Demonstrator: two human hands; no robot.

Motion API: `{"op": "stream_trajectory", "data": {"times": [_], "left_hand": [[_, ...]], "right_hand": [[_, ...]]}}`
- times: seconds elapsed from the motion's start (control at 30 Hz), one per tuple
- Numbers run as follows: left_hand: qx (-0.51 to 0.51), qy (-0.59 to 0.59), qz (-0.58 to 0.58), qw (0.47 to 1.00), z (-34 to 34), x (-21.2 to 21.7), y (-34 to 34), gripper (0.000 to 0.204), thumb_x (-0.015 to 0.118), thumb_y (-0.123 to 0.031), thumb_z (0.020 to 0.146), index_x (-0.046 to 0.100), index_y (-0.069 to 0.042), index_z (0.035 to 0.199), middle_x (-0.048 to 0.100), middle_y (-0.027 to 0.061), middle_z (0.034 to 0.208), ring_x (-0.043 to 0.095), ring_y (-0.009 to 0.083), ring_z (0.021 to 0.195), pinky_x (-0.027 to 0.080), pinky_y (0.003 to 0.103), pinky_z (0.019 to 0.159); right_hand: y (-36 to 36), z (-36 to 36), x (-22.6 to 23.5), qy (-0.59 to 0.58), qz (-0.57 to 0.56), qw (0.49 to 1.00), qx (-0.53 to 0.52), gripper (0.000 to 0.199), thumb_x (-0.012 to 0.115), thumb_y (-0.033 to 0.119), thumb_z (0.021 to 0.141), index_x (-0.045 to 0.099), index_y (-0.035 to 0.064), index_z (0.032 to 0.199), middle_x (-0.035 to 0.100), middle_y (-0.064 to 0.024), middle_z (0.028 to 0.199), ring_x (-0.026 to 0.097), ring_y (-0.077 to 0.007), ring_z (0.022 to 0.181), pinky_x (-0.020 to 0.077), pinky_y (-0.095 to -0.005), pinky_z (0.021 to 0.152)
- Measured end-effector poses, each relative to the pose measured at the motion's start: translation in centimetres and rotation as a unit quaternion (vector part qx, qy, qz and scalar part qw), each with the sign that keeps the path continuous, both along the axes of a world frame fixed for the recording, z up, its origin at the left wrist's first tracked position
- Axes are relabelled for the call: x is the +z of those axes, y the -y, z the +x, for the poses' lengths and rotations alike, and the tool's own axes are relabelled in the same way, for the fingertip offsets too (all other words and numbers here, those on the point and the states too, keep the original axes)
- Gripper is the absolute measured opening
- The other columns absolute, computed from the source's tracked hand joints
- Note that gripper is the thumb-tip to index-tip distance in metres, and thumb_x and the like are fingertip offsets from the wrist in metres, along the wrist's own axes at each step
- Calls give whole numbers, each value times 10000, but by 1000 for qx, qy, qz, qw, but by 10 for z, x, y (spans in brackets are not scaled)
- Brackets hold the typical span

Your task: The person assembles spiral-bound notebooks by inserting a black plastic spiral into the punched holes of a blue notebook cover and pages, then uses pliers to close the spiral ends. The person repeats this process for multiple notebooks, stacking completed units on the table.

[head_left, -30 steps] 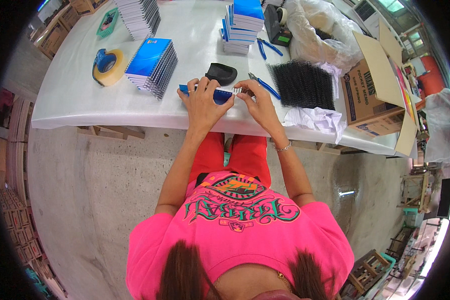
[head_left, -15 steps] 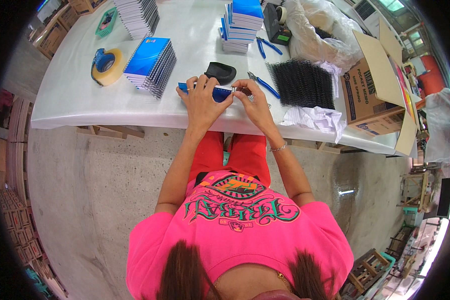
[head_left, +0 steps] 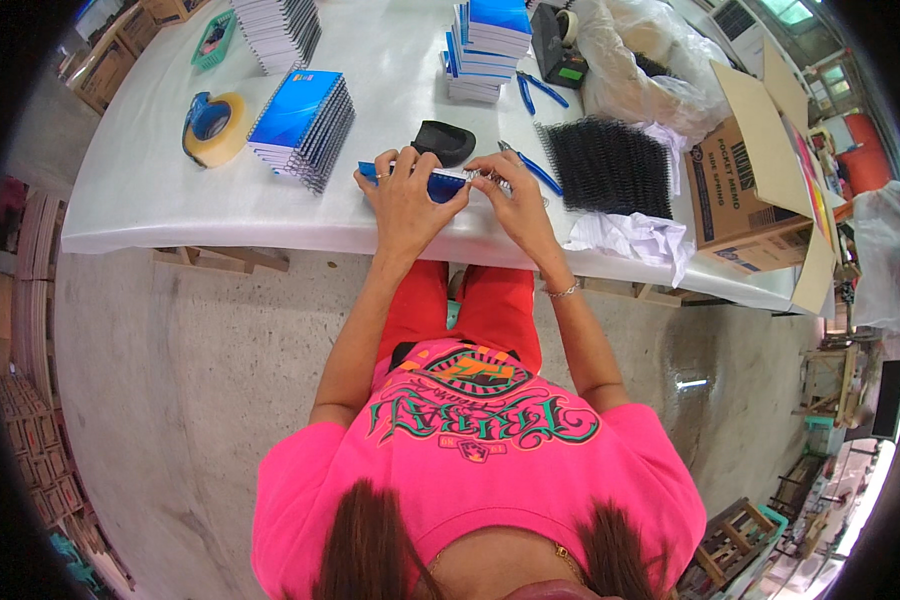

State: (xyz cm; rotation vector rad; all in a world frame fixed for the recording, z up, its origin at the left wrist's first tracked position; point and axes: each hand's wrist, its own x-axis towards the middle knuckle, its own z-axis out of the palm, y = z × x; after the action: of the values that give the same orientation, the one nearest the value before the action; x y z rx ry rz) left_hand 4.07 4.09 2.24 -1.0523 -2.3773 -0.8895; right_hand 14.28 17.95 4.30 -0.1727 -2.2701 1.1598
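Note:
A small blue notebook (head_left: 440,187) lies at the near edge of the white table (head_left: 170,200). My left hand (head_left: 406,195) presses down on it, fingers spread over the cover. At the notebook's right end my right hand (head_left: 505,190) pinches a thin metal spiral binding. A black curved object (head_left: 444,141) sits just behind the notebook. Blue-handled pliers (head_left: 530,168) lie to the right of my right hand.
A stack of blue spiral notebooks (head_left: 303,125) stands at left, a tape dispenser (head_left: 210,125) beyond it. A taller stack of blue notebooks (head_left: 490,45) stands at the back. Black spiral coils (head_left: 605,165), crumpled paper (head_left: 630,238) and an open cardboard box (head_left: 760,190) lie right.
Both hands stay on the blue notebook; the right hand's fingers have shifted slightly along the spiral at its right end.

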Motion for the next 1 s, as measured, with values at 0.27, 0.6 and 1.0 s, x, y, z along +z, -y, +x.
{"op": "stream_trajectory", "data": {"times": [0.27,0.6,1.0], "left_hand": [[6,-2,-7,1000,-1,-2,-2,458,789,-486,712,627,-144,970,553,19,1059,463,291,1163,294,706,943],[1,-1,-19,1000,0,2,4,521,744,-568,751,625,-128,1005,567,28,1060,477,303,1150,318,696,921],[-27,54,-86,994,0,12,14,326,590,-412,934,590,-148,1126,555,30,1102,472,286,1159,311,738,956]], "right_hand": [[-3,5,9,39,85,996,4,170,657,56,861,676,51,1030,613,-124,937,584,-301,867,423,-402,783],[1,5,10,4,206,978,-18,181,619,55,873,632,65,1054,591,-119,959,568,-320,921,390,-404,844],[10,-2,20,37,236,969,-57,125,582,177,942,595,62,988,599,-115,965,579,-319,901,374,-431,799]]}}
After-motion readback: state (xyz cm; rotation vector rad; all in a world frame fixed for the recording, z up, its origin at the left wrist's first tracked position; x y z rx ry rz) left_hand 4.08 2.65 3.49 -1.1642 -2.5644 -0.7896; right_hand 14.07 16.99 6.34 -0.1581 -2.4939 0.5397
